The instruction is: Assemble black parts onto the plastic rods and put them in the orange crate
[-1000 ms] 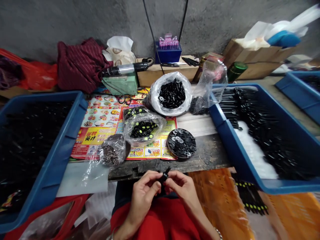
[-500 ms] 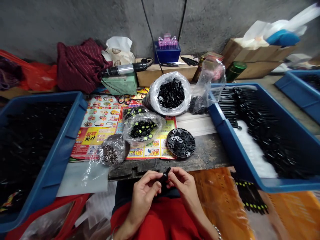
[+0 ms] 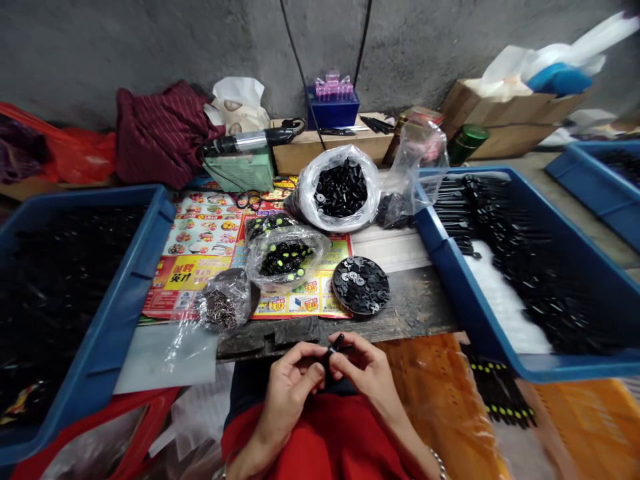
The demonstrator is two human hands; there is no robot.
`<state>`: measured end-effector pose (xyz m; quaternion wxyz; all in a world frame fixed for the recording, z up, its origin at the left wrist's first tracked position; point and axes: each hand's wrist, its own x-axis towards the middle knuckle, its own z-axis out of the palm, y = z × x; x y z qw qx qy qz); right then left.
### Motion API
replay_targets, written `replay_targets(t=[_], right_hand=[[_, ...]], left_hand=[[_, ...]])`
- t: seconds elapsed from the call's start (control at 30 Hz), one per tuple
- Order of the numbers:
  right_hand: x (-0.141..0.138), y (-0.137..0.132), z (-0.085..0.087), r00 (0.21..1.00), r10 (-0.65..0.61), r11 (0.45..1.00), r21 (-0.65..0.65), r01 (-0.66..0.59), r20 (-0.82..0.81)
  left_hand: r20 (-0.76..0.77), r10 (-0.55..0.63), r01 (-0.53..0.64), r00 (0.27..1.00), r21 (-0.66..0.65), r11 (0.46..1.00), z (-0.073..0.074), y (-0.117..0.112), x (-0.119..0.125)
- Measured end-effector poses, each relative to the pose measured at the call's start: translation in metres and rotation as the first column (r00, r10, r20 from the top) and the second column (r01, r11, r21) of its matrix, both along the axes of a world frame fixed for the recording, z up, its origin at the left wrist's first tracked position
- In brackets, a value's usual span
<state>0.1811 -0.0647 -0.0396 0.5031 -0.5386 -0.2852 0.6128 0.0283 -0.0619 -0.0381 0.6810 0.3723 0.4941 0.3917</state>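
My left hand [image 3: 293,383] and my right hand [image 3: 360,367] are raised over my red apron, and their fingers pinch a small black plastic part [image 3: 333,347] between them. Much of that part is hidden by my fingers. Beyond my hands, on a worn wooden bench [image 3: 415,300], lies a round dish of flat black discs [image 3: 361,285]. To its left are a clear bag of black parts with yellow-green dots [image 3: 285,260] and a small bag of metal hooks [image 3: 220,310]. A larger clear bag of black parts [image 3: 341,190] stands behind them.
A blue crate of black parts [image 3: 117,300] stands to my left, and another [image 3: 475,320] to my right. A printed flyer [image 3: 200,267] covers part of the bench, with scissors [image 3: 249,200] on it. An orange mesh sheet [image 3: 430,400] lies at lower right.
My hands have shifted slightly and turned the black part, so a thinner end now shows above my fingers. The bags, dish and crates stay in place.
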Motion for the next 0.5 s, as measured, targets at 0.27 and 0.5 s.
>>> replay_targets(t=[0.27, 0.5], right_hand=[[0.0044, -0.0009, -0.0021, 0.995, 0.079, 0.996, 0.035, -0.081, 0.068], [0.0043, -0.0017, -0.0042, 0.995, 0.075, 0.997, 0.013, -0.076, 0.072]], left_hand=[[-0.012, -0.004, 0.004, 1.000, -0.028, 1.000, 0.0022, 0.0016, 0.0021], [0.001, -0.019, 0.019, 1.000, -0.045, 0.999, 0.0006, 0.0029, 0.0011]])
